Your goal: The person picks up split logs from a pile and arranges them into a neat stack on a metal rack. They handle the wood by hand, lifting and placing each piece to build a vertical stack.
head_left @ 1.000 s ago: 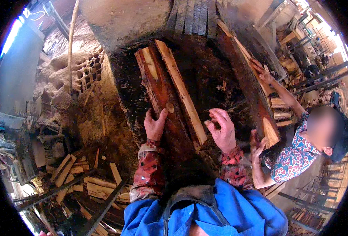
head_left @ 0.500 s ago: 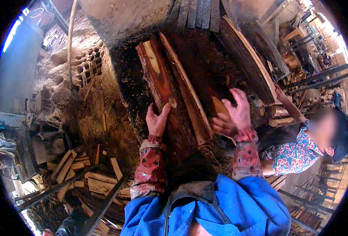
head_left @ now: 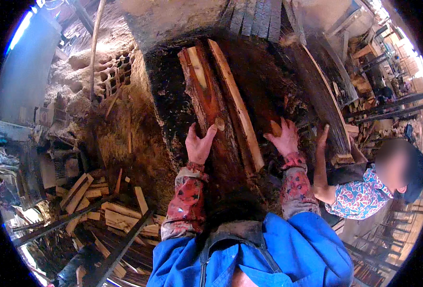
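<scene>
Log slab (head_left: 210,119), reddish and bark-edged, lies lengthwise on the dark, sawdust-crusted surface (head_left: 173,110), running away from the person; its near end is hidden behind the blue jacket (head_left: 288,253) and the patterned sleeves. Left hand (head_left: 199,143) rests flat on the slab's near part, fingers spread wide, the thumb tip by a pale knot. Right hand (head_left: 284,138) lies to the right of the slab, fingers apart and pressed on dark wood; whether it grips anything there cannot be told. A pale thin strip (head_left: 235,103) lies along the slab's right edge, touching it. Further right of the slab, a co-worker's hand (head_left: 322,136) reaches up to a long curved plank (head_left: 324,107); that hand's grip is hard to make out. Left of the slab the surface drops off at a rough edge to a sawdust slope (head_left: 120,143), with cut offcuts (head_left: 120,210) piled below. Beyond the slab's far end, upright boards (head_left: 254,19) close the way, cut off by the picture's rim.
</scene>
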